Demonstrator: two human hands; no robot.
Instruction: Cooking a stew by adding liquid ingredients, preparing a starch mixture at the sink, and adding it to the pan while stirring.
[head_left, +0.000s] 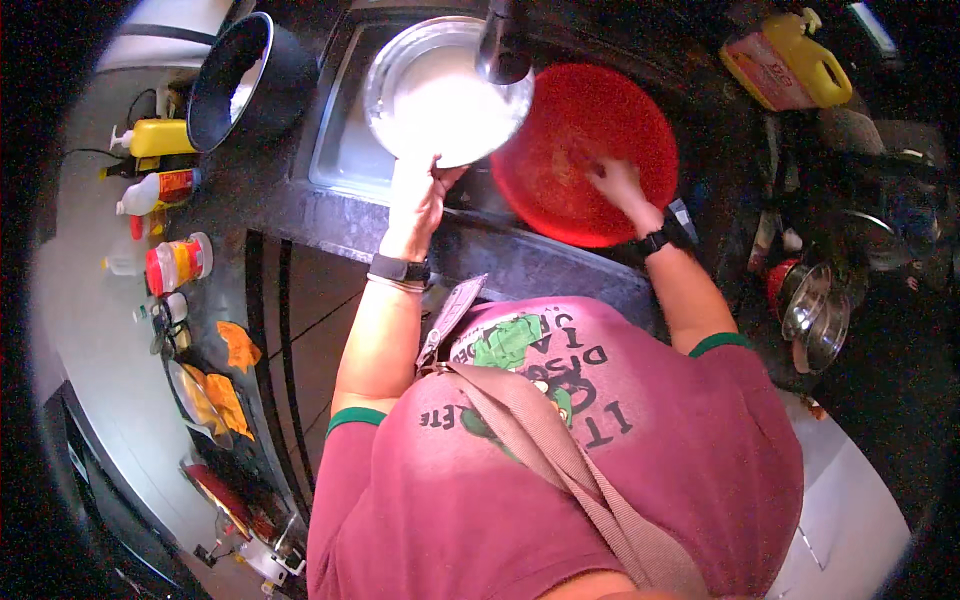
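Note:
My left hand grips the near rim of a round metal bowl that holds whitish, cloudy liquid. The bowl is over the sink, partly under the dark faucet. To its right stands a large red plastic basin. My right hand reaches inside this basin with its fingers bent downward; whether it holds anything there cannot be made out. Something pale and blurred shows at the basin's bottom near those fingers.
A dark pot stands left of the sink. Along the left counter are a yellow pump bottle, a red-lidded jar and orange cloths. At right are a yellow jug and metal bowls.

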